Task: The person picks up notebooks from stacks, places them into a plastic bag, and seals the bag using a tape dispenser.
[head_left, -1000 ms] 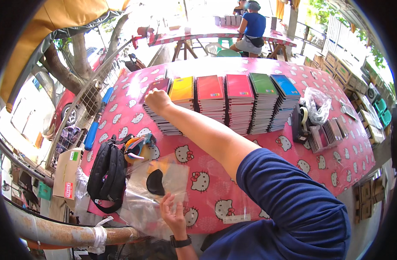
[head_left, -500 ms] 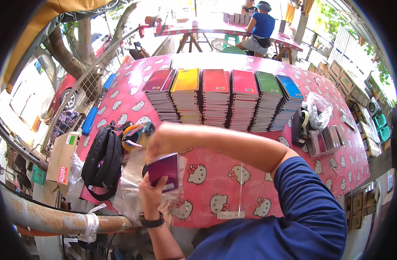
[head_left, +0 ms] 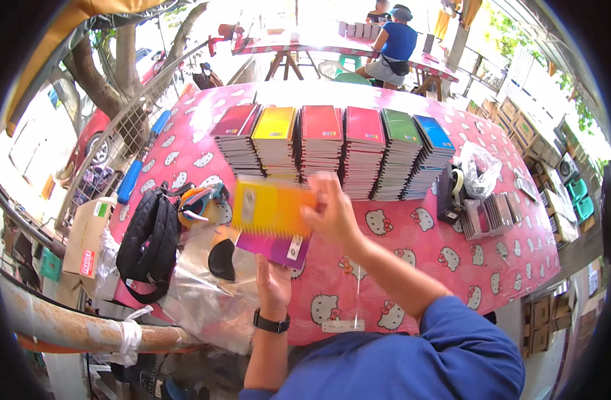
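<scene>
A pink-clothed table [head_left: 512,267] carries a row of spiral-notebook stacks [head_left: 359,157], apparently sorted by cover colour so each kind stays within reach. A black backpack [head_left: 152,247] lies nearer the person than the row, off its left end.

On the row's near side, a blurred yellow spiral notebook [head_left: 279,207] lies with its long axis roughly parallel to the row, its spiral edge facing away from it. Under it, partly covered, a purple notebook [head_left: 269,247] runs nearly the same way, slightly slanted.

The right hand [head_left: 335,210] pinches the yellow notebook's end, thumb and fingers nearly together. The left hand [head_left: 273,283] holds the purple one from below, probably as a support; its fingertips are hidden, their curl untellable.
</scene>
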A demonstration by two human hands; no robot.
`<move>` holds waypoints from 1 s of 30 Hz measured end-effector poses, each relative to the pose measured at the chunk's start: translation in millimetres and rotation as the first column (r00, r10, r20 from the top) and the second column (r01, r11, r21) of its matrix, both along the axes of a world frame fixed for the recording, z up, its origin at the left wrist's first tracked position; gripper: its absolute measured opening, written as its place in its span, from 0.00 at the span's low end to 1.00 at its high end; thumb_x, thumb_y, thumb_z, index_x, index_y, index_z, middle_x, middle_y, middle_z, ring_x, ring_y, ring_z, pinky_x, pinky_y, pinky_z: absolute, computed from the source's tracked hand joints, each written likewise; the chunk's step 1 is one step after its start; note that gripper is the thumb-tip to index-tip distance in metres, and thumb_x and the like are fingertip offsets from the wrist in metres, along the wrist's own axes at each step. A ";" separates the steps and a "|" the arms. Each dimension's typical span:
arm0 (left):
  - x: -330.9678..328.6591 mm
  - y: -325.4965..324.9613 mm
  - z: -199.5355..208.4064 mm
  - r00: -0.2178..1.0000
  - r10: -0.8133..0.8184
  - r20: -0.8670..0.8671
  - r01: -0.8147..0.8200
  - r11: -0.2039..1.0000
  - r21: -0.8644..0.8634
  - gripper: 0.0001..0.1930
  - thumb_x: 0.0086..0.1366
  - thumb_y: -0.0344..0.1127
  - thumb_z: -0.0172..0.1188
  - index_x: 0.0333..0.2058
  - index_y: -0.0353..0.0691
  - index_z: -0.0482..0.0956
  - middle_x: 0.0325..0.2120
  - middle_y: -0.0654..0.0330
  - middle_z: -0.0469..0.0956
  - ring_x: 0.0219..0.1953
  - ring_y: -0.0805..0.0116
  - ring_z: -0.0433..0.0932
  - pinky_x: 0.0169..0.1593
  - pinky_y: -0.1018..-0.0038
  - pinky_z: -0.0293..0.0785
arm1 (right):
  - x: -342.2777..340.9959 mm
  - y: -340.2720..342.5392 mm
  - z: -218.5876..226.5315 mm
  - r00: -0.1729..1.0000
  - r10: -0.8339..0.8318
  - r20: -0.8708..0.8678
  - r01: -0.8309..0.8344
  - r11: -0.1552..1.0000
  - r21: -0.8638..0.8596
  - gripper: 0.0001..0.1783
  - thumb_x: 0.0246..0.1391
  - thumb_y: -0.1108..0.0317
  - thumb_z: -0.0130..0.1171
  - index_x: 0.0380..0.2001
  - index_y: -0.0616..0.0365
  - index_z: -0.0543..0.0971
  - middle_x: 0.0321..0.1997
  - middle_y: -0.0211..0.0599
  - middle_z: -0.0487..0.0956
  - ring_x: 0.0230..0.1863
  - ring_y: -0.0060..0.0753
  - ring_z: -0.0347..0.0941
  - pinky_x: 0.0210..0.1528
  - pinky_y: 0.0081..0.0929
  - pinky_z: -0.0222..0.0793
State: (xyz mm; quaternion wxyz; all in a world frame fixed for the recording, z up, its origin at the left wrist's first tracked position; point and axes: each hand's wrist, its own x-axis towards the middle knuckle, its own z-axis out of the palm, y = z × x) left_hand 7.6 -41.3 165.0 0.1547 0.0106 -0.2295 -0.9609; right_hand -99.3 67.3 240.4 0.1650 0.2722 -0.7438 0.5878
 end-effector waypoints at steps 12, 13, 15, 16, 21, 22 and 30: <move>-18.7 66.0 -154.5 0.917 -0.044 0.397 0.356 0.540 -0.763 0.19 0.56 0.31 0.59 0.45 0.32 0.68 0.37 0.53 0.76 0.38 0.65 0.76 0.41 0.70 0.72 | -116.0 37.7 26.7 0.790 -0.215 -0.574 0.523 0.724 0.450 0.16 0.44 0.61 0.61 0.36 0.56 0.76 0.36 0.36 0.77 0.46 0.39 0.68 0.48 0.43 0.59; -12.4 79.3 -137.0 0.947 0.037 0.319 0.260 0.492 -0.831 0.18 0.54 0.34 0.61 0.41 0.31 0.71 0.32 0.51 0.78 0.35 0.63 0.77 0.39 0.69 0.72 | -131.0 40.0 25.3 0.809 -0.223 -0.543 0.552 0.605 0.574 0.15 0.45 0.62 0.60 0.36 0.55 0.76 0.36 0.35 0.77 0.48 0.38 0.67 0.49 0.44 0.57; -8.7 83.4 -128.0 0.949 0.025 0.314 0.275 0.420 -0.865 0.17 0.55 0.34 0.61 0.41 0.31 0.71 0.33 0.50 0.78 0.35 0.62 0.78 0.39 0.68 0.72 | -144.1 44.5 18.8 0.829 -0.232 -0.508 0.553 0.475 0.685 0.13 0.45 0.64 0.59 0.37 0.54 0.76 0.36 0.33 0.77 0.49 0.36 0.66 0.50 0.45 0.56; -6.5 81.5 -126.6 0.949 0.033 0.313 0.282 0.351 -0.893 0.17 0.55 0.35 0.60 0.40 0.31 0.71 0.34 0.50 0.78 0.35 0.61 0.78 0.39 0.68 0.72 | -146.5 42.4 15.1 0.793 -0.176 -0.583 0.588 0.470 0.658 0.12 0.46 0.66 0.57 0.37 0.53 0.76 0.36 0.32 0.77 0.50 0.35 0.66 0.50 0.46 0.56; -10.6 77.2 -135.4 0.937 0.046 0.347 0.316 0.316 -0.895 0.17 0.57 0.35 0.58 0.42 0.30 0.70 0.36 0.48 0.77 0.38 0.60 0.77 0.41 0.67 0.71 | -161.2 49.5 5.1 0.711 -0.037 -0.703 0.608 0.535 0.586 0.09 0.49 0.70 0.50 0.33 0.50 0.78 0.34 0.32 0.77 0.47 0.35 0.68 0.49 0.47 0.55; -7.9 75.4 -128.7 0.947 0.065 0.314 0.283 0.292 -0.914 0.16 0.57 0.34 0.57 0.42 0.31 0.70 0.37 0.48 0.77 0.40 0.61 0.76 0.43 0.68 0.70 | -162.3 48.6 10.9 0.761 -0.045 -0.647 0.561 0.548 0.621 0.08 0.49 0.69 0.50 0.31 0.49 0.79 0.32 0.31 0.78 0.46 0.36 0.69 0.49 0.48 0.55; -11.1 63.4 -147.2 0.914 -0.180 0.364 0.390 0.639 -0.663 0.15 0.61 0.29 0.51 0.47 0.31 0.68 0.38 0.57 0.76 0.40 0.70 0.73 0.46 0.74 0.67 | -56.7 84.0 83.1 0.977 -0.132 -0.170 0.176 0.943 0.281 0.12 0.55 0.64 0.52 0.39 0.59 0.77 0.33 0.34 0.79 0.36 0.23 0.73 0.42 0.23 0.67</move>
